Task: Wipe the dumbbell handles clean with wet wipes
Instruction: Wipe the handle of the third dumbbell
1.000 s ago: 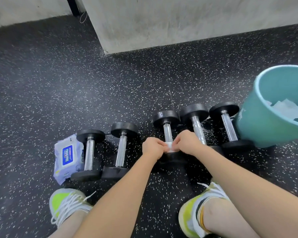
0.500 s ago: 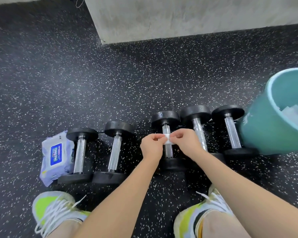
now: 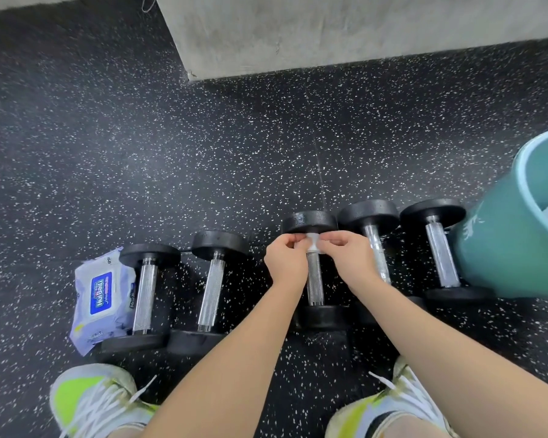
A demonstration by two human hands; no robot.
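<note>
Since a second ago the white wet wipe [image 3: 313,243] has travelled up the handle of the middle dumbbell [image 3: 314,279], from the near end to just under the far weight head, both hands going with it. The left hand [image 3: 286,260] and right hand [image 3: 350,257] each have fingers pinched together on one side of the wipe, which sits wrapped around the knurled bar. Five dumbbells lie in a row on the speckled floor [image 3: 203,153], handles pointing away from the person. The pack of wipes [image 3: 103,295] lies at the left end of the row, touching the leftmost dumbbell [image 3: 146,292]; a teal bucket [image 3: 500,248] at the right end holds what looks like used wipes.

The likely fault from here: a thin wipe dragged over rough knurling may snag or tear if pulled hard. Uneven pull between the hands could also roll this dumbbell against its right-hand neighbour [image 3: 375,248], which lies very close.
</note>
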